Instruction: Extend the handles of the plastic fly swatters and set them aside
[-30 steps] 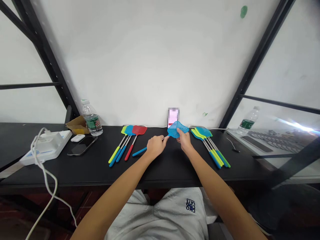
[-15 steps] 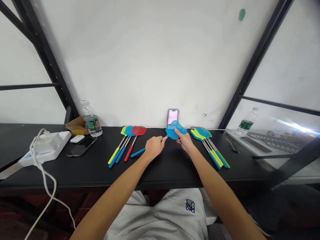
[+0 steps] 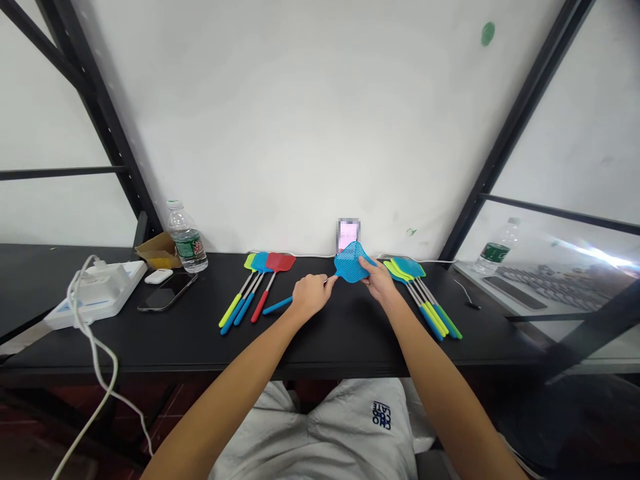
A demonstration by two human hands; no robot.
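A blue fly swatter is held between both hands over the black table, its meshed head to the right and its blue handle end sticking out at the left. My left hand is wrapped round its shaft, hiding most of it. With thumb and fingers my right hand pinches the right edge of the head. To the left lies a row of swatters, with a red swatter nearest my left hand. Right of my right hand lies an overlapping pile of blue, yellow and green swatters.
A phone with a lit screen leans on the wall behind the swatter. At the left are a water bottle, a dark phone, a white case, a cardboard box and a power strip with white cables.
The blue swatter's head has flattened out from a bent shape, and my right hand has shifted slightly right along its edge. The whole view has moved a little.
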